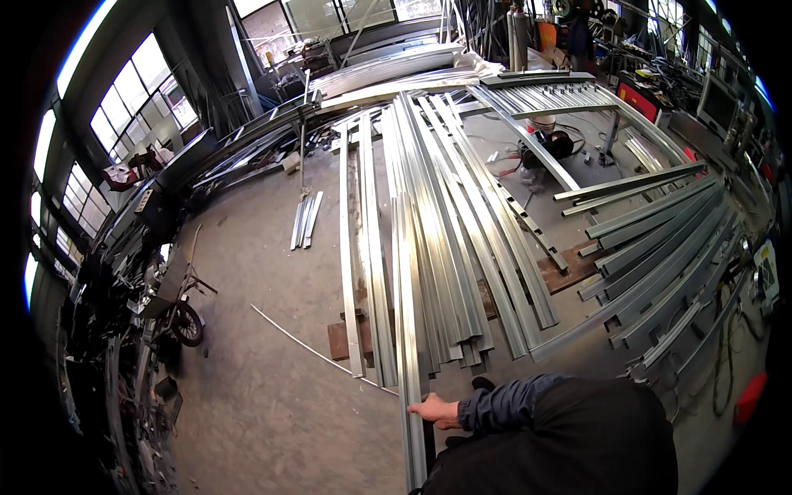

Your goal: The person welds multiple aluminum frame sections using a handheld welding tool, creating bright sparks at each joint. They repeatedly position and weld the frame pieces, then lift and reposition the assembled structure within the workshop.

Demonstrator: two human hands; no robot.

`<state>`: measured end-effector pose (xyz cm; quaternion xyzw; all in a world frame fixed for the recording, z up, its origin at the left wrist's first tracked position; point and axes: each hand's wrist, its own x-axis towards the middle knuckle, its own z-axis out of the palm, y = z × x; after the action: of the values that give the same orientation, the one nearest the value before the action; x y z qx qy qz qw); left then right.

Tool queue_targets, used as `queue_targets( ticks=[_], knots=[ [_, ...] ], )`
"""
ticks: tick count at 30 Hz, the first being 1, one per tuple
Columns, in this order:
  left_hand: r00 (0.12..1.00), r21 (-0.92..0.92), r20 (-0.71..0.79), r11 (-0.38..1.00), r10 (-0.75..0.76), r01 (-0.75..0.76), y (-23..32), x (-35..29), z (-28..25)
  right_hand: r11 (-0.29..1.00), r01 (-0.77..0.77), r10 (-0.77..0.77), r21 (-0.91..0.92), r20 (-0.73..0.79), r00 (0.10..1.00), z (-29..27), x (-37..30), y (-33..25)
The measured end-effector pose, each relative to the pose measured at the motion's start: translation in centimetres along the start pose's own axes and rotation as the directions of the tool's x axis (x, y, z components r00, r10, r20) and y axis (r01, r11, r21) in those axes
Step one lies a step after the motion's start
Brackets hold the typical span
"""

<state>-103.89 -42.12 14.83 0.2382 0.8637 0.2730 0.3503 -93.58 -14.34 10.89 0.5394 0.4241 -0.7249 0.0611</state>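
My right hand (435, 410) comes in from the lower right in a dark blue sleeve. Its fingers are closed on the side of a long, shiny metal channel (411, 371), with the thumb lying on it. This channel runs from the bottom edge far up along a group of similar channels. Beside it on the right lies a spread of long galvanized channels (450, 272); two more narrow rails (370, 247) lie to its left. My left hand is not visible, and the near end of the held channel runs out at the bottom edge.
A fan of metal profiles (660, 239) lies at the right, near a welded frame (544, 153). A thin rod (318, 353) crosses the floor at left. Several short strips (306, 221) lie farther off. Scrap and a small wheel (187, 322) line the left side.
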Motion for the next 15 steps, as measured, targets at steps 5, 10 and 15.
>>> queue_targets(
  ticks=[5, 10, 15],
  knots=[
    [0.993, -0.07, 0.091, 0.994, -0.077, 0.083, 4.2, 5.4, 2.1, 0.995, 0.086, -0.088, 0.056, 0.036, 0.995, -4.3, 7.7, -7.1],
    [0.98, -0.103, 0.132, 0.981, -0.15, 0.164, 8.1, 9.1, 3.7, 0.939, 0.285, -0.295, 0.192, 0.021, 0.955, -11.2, 5.2, -20.4],
    [0.986, -0.075, 0.155, 0.994, -0.067, 0.079, 12.8, 14.6, 4.1, 0.783, 0.563, -0.59, 0.266, 0.032, 0.806, -20.5, 4.9, -20.8]
  ],
)
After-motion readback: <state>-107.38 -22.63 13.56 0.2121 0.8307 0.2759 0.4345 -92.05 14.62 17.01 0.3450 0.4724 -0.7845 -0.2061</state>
